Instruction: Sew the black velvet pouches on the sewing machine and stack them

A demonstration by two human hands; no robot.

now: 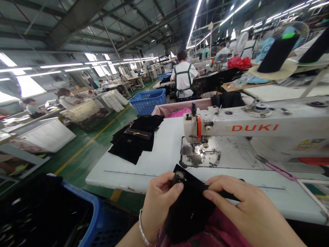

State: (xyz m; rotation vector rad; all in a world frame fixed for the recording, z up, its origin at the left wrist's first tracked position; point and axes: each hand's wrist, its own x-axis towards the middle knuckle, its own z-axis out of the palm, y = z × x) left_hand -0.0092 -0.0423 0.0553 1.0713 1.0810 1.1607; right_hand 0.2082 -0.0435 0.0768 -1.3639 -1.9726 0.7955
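A piece of black fabric [189,202] is stretched between my two hands at the front edge of the table, its lower part hanging over my lap. My left hand [163,193], with a bangle at the wrist, pinches the folded upper left corner, where a small shiny round spot shows. Thumb and fingers of my right hand [231,199] grip the right edge. Just beyond stands a white sewing machine [231,123] marked DUKI. Its presser foot and needle plate [199,152] are a little above the fabric in view, apart from it.
Several black pieces [133,144], one with a gold zipper [138,133], lie on the table's left. Pink-handled snips [280,171] rest at the machine's base. A blue basket [95,206] of black pieces stands lower left. Thread cones [279,53] stand upper right; a co-worker [183,75] sits ahead.
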